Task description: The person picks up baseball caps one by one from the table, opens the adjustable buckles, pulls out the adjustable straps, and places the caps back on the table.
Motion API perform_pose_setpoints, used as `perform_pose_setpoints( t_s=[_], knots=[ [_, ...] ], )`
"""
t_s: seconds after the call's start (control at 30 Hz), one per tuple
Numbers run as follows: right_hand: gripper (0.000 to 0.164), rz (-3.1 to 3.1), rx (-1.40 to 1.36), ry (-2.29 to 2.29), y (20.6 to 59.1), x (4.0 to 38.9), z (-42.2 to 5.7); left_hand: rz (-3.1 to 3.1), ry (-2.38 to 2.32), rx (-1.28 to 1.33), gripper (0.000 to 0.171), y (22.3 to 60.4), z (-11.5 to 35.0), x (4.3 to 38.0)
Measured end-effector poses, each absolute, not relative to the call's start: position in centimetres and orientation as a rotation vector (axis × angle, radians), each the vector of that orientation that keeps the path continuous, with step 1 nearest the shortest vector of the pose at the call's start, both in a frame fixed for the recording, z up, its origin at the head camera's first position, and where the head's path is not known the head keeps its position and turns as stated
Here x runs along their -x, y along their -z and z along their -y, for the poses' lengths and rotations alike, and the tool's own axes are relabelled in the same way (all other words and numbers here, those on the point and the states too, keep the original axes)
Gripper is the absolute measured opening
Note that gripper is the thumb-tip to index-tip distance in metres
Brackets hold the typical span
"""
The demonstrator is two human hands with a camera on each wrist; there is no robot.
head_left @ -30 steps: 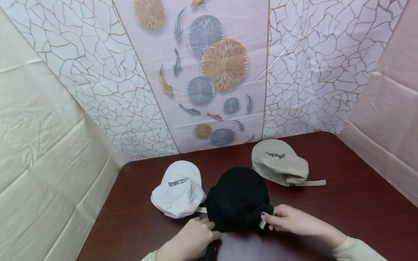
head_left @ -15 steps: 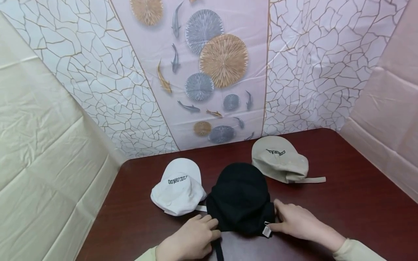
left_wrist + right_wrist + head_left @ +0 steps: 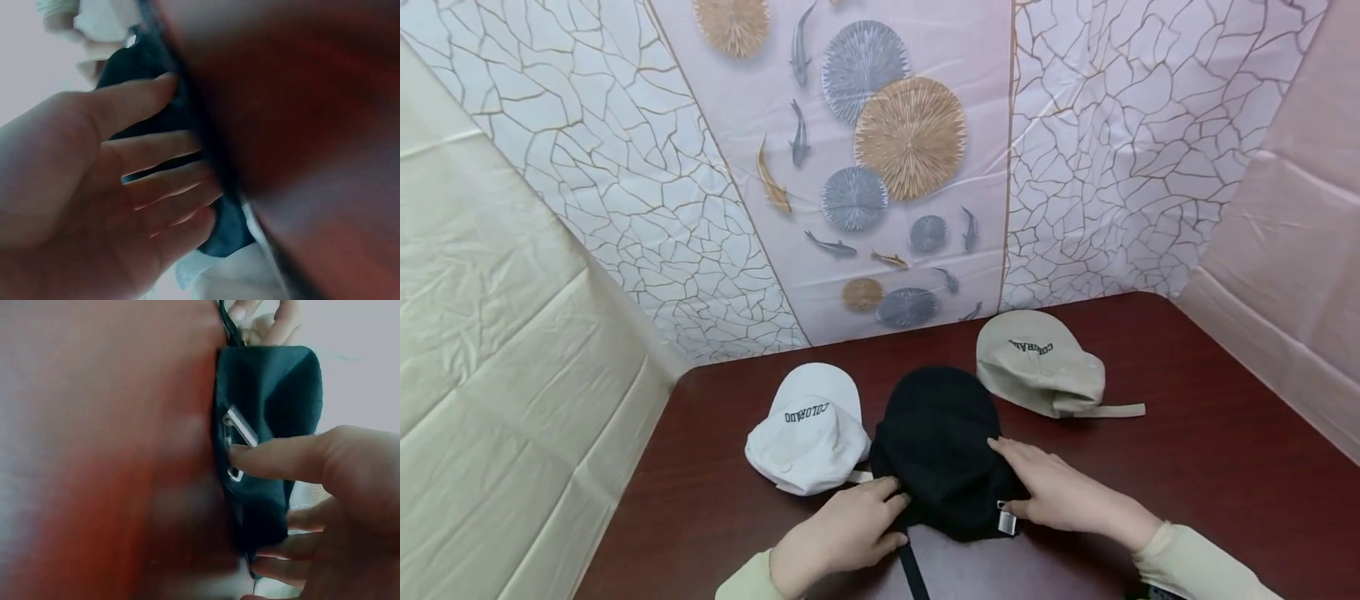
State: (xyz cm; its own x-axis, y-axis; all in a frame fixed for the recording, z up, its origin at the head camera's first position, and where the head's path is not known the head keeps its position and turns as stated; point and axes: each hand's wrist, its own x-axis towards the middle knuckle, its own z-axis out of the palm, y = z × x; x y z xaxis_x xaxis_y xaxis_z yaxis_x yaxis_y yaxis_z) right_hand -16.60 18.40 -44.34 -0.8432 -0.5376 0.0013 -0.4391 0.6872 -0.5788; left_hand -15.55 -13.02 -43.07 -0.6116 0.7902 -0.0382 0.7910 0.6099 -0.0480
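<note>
A black cap (image 3: 936,442) lies on the table with its brim pointing away from me. My left hand (image 3: 853,529) rests against the cap's left side, its fingers spread and fairly straight in the left wrist view. A black strap (image 3: 913,571) trails toward me from beside that hand. On the right, my right hand (image 3: 1060,492) lies along the cap's side with extended fingers. Its thumb touches the back edge by a silver metal buckle (image 3: 242,427), as the right wrist view shows.
A white cap (image 3: 812,433) with dark lettering sits left of the black cap, its short strap reaching toward it. Farther back on the right is a beige cap (image 3: 1037,367) with its strap stretched out. The dark red table (image 3: 1195,417) meets patterned cloth (image 3: 1075,167) behind.
My right hand has gone from pinching the cap's back edge near the buckle to lying along its side. The black cap looks flatter and rounder, and its left strap now shows more.
</note>
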Motion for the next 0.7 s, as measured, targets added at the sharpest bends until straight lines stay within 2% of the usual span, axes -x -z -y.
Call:
perform_pose_setpoints(
  t_s=[0.27, 0.53, 0.7],
  knots=[
    [0.079, -2.712, 0.783, 0.811, 43.8, 19.9, -16.7, -2.793, 0.033, -1.154, 0.028, 42.3, 12.1, 18.2],
    [0.078, -2.759, 0.768, 0.848, 44.2, 24.3, -16.2, -2.818, -0.054, -1.037, 0.03, 42.5, 11.4, 21.9],
    [0.081, -2.727, 0.731, 0.913, 44.2, 25.8, -17.0, -2.772, -0.152, -1.027, 0.034, 42.3, 11.2, 23.2]
  ],
)
